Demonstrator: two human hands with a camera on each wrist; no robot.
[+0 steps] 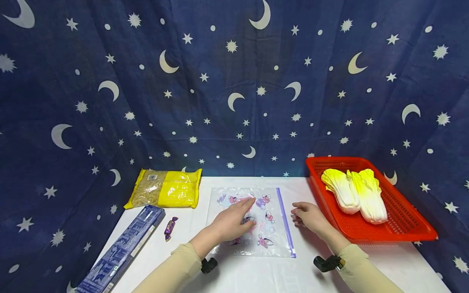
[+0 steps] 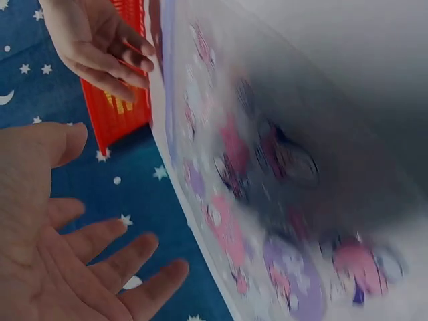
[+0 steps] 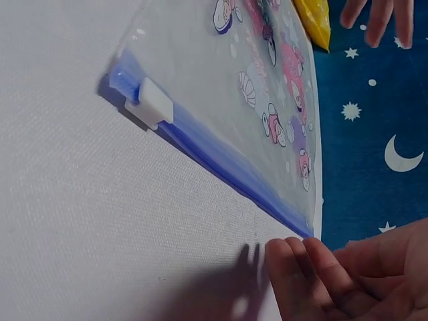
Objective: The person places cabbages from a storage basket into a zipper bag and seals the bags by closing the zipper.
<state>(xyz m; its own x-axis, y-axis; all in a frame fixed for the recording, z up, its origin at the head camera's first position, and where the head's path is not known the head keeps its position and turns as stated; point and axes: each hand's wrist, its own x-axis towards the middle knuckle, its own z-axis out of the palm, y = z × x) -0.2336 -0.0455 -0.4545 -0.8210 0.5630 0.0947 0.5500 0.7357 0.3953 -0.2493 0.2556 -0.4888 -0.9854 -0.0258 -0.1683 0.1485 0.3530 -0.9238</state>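
Observation:
A clear zip bag (image 1: 276, 240) printed with pink and purple cartoon figures lies flat on the white table. Its purple zip strip (image 1: 285, 219) runs along the right edge, and a white slider (image 3: 155, 103) sits at one end. My left hand (image 1: 231, 221) hovers over the bag, fingers extended and apart, holding nothing; the left wrist view shows a gap beneath that palm (image 2: 73, 261). To the right of the zip strip, my right hand (image 1: 311, 217) is held above the table with loosely bent fingers and nothing in them.
A red plastic basket (image 1: 406, 211) with two Chinese cabbages (image 1: 342, 193) stands at the right. On the left are a yellow-and-clear food packet (image 1: 179, 189), a long blue box (image 1: 122, 252) and a purple wrapped candy (image 1: 170, 228). A star-and-moon curtain (image 1: 220, 81) encloses the table's back and sides.

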